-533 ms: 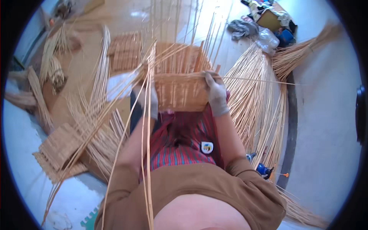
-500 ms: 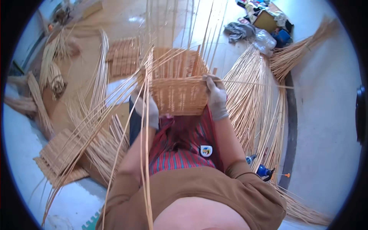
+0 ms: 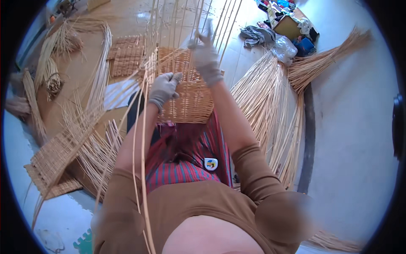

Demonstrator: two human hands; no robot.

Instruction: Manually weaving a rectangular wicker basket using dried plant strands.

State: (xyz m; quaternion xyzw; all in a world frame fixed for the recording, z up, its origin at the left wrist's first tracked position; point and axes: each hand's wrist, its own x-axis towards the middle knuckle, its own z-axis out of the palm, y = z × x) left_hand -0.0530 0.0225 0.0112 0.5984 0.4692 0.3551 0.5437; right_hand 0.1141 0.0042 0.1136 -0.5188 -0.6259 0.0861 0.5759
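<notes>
A woven wicker basket (image 3: 186,103) with straight walls rests against my lap, and long thin upright stakes (image 3: 223,31) rise from its far side. My left hand (image 3: 165,89), in a pale grey glove, is closed on the upper edge of the near wall, at its left part. My right hand (image 3: 206,59), gloved alike, is raised over the right side of the basket among the stakes. Its fingers look apart, one stretched upward, slightly blurred; I make out nothing held in them. Loose wicker rods (image 3: 141,169) trail from the basket's left corner down past my left arm.
Flat woven panels lie left: one (image 3: 126,53) behind, another (image 3: 55,158) nearer. A wide bundle of rods (image 3: 258,101) fans out on the right, with another bundle (image 3: 323,59) behind it. Beyond are a grey cloth (image 3: 257,36), a clear plastic bag (image 3: 284,50) and a cardboard box (image 3: 287,27).
My right hand has left the basket's right corner, moving up and left. My left hand has shifted from the left corner onto the near edge. The rod stretching rightward no longer shows there.
</notes>
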